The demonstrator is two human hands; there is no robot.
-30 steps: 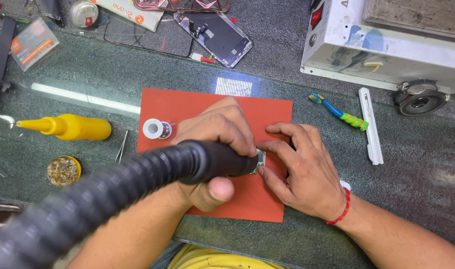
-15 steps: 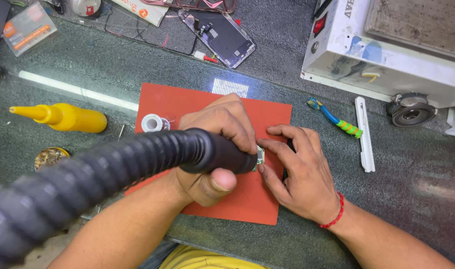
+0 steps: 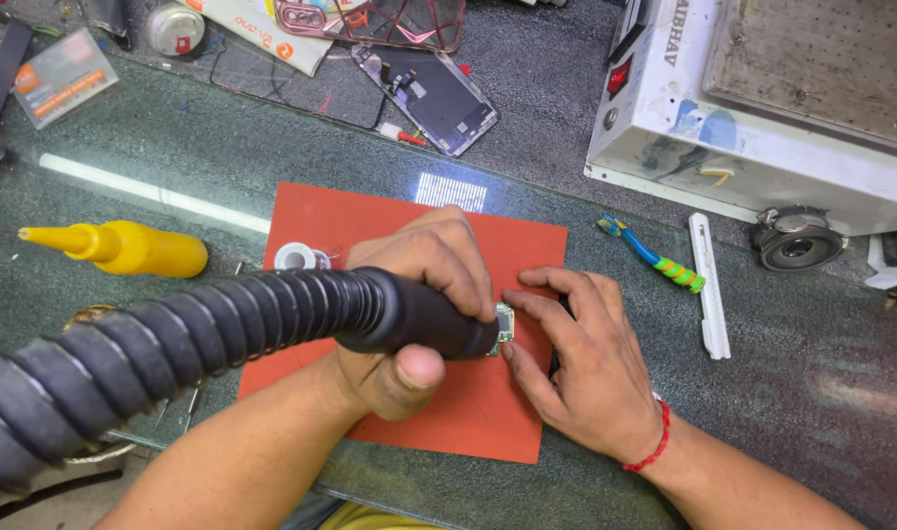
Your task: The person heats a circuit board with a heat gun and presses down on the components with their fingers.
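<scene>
My left hand grips the black handle of a tool with a thick ribbed black hose running off to the lower left. Its tip points at a small green circuit board lying on a red mat. My right hand, with a red thread around the wrist, lies flat on the mat; its fingertips press the board's right edge. The handle and my fingers hide most of the board.
A yellow squeeze bottle lies left of the mat, a small white spool on its upper left corner. A blue-green toothbrush and white plastic strip lie right. A white machine stands back right, a phone screen behind.
Both hands stay on the board and the tool. My head has shifted slightly, so the bench slides in view; the hose sits a little lower.
</scene>
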